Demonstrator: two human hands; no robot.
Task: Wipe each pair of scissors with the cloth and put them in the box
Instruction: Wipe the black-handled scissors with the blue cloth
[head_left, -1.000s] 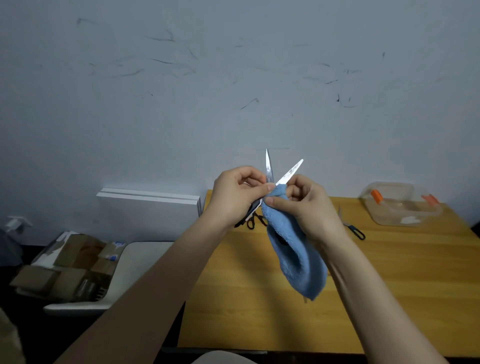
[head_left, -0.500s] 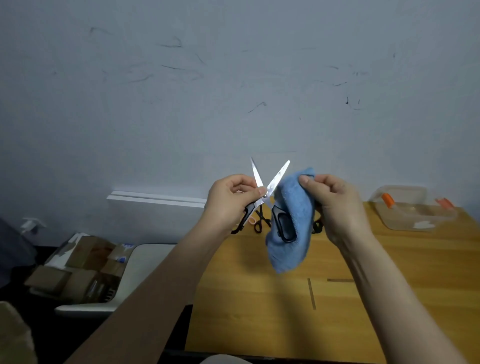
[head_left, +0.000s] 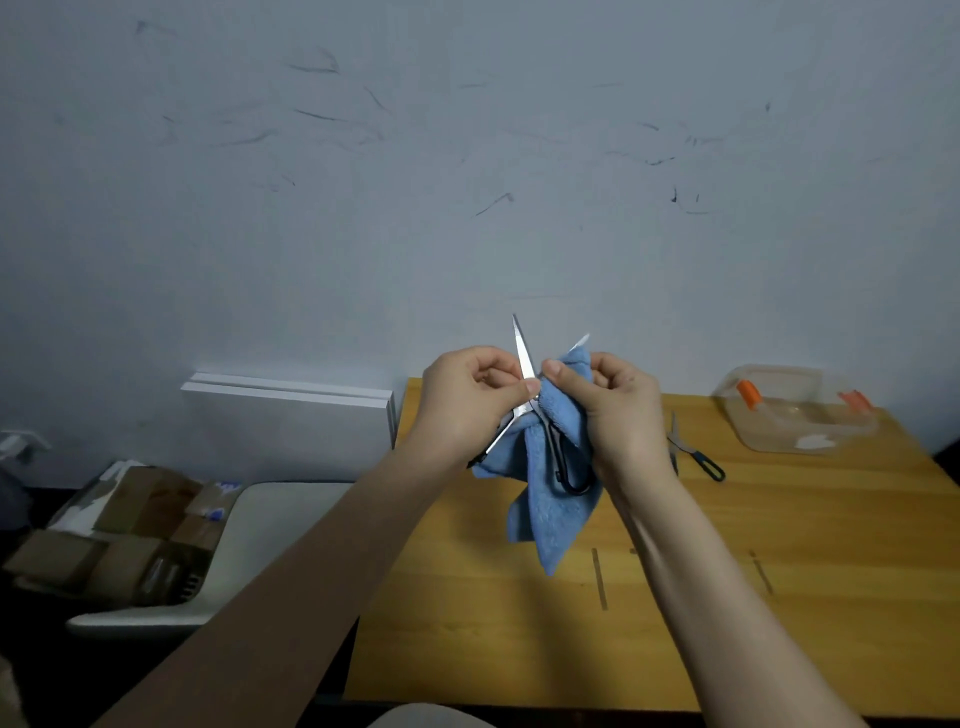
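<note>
1. The left hand (head_left: 467, 400) is raised above the far edge of the wooden table (head_left: 675, 597). Its fingers are curled, and thumb and forefinger pinch the open scissors (head_left: 522, 358) near the pivot.
2. One blade points up, bare. The other blade is wrapped in the blue cloth (head_left: 545, 499); only its tip shows above the fold.
3. The right hand (head_left: 618, 415) is also above the table's far edge, just beside the left hand. Its fingers are curled, and the thumb presses the cloth against the wrapped blade.
4. The rest of the cloth hangs down over the table without touching it. One black handle loop lies against the hanging cloth.
5. A second pair of scissors (head_left: 685, 452) lies flat on the table near its far edge.
6. The clear plastic box (head_left: 795, 415) with orange latches stands at the table's far right corner.
7. Cardboard boxes (head_left: 119, 535) sit to the left of the table.
</note>
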